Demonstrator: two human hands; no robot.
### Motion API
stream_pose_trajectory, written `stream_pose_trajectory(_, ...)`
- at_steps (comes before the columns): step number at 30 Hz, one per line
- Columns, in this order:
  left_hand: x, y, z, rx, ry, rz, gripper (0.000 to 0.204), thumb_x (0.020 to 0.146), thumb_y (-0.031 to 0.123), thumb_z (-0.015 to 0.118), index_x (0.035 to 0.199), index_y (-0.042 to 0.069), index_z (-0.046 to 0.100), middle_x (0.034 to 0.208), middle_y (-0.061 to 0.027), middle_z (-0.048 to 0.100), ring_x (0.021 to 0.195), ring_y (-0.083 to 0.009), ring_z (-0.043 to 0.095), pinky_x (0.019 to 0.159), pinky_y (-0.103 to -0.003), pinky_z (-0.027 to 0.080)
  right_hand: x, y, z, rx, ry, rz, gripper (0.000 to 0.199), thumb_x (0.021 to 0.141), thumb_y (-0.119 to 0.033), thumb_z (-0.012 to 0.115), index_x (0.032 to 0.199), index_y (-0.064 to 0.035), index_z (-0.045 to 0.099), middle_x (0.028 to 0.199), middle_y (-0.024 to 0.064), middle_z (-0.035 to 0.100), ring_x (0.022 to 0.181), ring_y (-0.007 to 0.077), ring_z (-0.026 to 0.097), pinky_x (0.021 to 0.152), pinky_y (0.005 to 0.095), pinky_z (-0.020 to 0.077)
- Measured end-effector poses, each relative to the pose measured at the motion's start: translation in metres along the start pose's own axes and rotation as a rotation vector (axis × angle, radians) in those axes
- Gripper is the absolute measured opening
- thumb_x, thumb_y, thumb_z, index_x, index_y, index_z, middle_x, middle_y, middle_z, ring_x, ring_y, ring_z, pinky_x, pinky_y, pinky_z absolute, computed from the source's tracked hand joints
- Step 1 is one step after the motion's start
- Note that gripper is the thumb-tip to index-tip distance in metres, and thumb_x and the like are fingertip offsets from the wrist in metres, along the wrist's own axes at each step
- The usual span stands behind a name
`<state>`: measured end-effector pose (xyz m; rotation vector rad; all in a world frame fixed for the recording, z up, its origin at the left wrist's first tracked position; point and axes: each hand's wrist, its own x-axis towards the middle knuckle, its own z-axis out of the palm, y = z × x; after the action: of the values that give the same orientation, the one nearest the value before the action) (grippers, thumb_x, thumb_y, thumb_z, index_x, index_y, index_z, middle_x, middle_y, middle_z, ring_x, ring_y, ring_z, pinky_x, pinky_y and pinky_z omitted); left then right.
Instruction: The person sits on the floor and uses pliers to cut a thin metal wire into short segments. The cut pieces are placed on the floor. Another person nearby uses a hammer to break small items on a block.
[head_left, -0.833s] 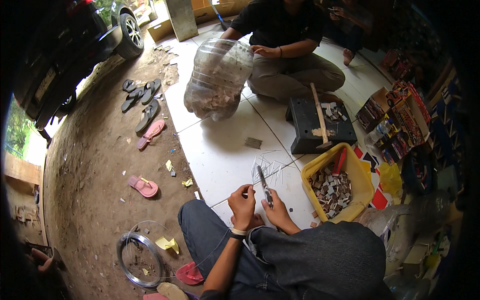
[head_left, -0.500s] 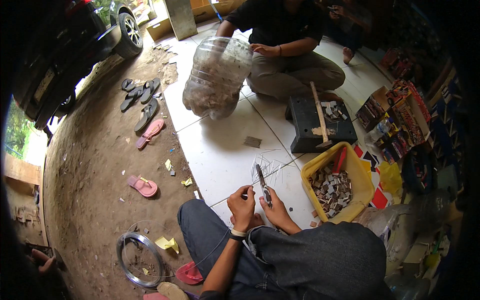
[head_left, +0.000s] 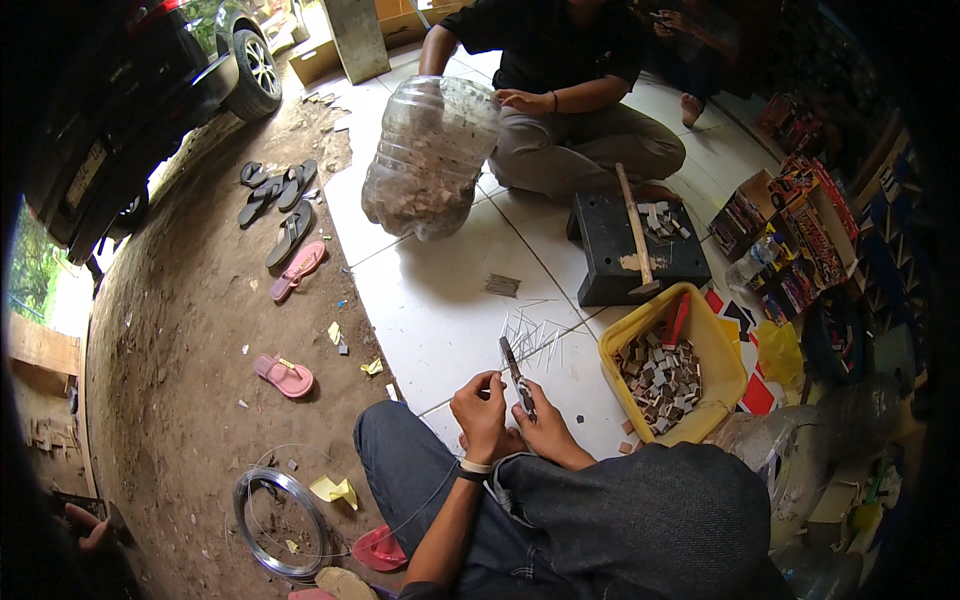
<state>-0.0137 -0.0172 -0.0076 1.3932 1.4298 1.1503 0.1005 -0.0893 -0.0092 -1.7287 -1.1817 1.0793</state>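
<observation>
Head view: one pair of pliers [head_left: 516, 375] is gripped in the closed right hand [head_left: 545, 428], while a thin wire [head_left: 492, 377] is pinched by the left hand [head_left: 480, 415], both held above the lap. One yellow tub [head_left: 722, 352] and one clear jug [head_left: 430, 160] are set on the white tiled floor [head_left: 440, 300]. Open tile is left ahead, edged by dirt ground [head_left: 190, 340].
</observation>
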Motion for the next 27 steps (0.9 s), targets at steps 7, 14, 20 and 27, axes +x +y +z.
stream_pose_trajectory(7,0.0002,0.0015,-0.0013,-0.012,-0.018,-0.017,0.017,0.096,0.009,0.071,0.101,-0.006,0.077,0.083,-0.0133,0.078,0.073,-0.0152,0.074,0.067,-0.026,0.057,-0.0006,-0.0035,-0.0006,-0.004,-0.01,-0.001,0.057,0.1,-0.014,0.065,0.149,-0.0021,0.039,0.106,0.0213,0.069,0.098,0.0354,0.071,0.086,0.0439,0.0552)
stream_pose_trajectory(14,0.0011,0.0021,-0.0019,-0.029,-0.01,-0.025,0.017,0.096,0.009,0.071,0.101,-0.007,0.077,0.084,-0.0138,0.078,0.074,-0.0163,0.075,0.068,-0.027,0.058,-0.0018,-0.006,0.001,0.022,-0.024,-0.014,0.055,0.1,-0.013,0.064,0.149,-0.0023,0.04,0.106,0.0213,0.07,0.099,0.0358,0.072,0.086,0.0445,0.0555)
stream_pose_trajectory(20,0.0013,0.0015,-0.002,-0.021,-0.002,-0.016,0.018,0.096,0.01,0.071,0.102,-0.006,0.077,0.084,-0.0138,0.078,0.073,-0.0165,0.075,0.068,-0.027,0.058,-0.0021,-0.007,0.002,-0.017,-0.02,0.01,0.055,0.1,-0.012,0.064,0.149,-0.0027,0.04,0.102,0.0207,0.069,0.094,0.035,0.071,0.085,0.0444,0.055)
stream_pose_trajectory(27,0.0019,0.0009,-0.0015,-0.009,0.023,-0.01,0.017,0.095,0.013,0.07,0.1,-0.001,0.078,0.083,-0.0138,0.079,0.07,-0.0197,0.077,0.066,-0.03,0.058,-0.0032,-0.0069,0.0035,0.015,-0.034,0.012,0.055,0.099,-0.011,0.065,0.148,-0.0023,0.041,0.099,0.0199,0.069,0.091,0.0354,0.07,0.082,0.0446,0.0544)
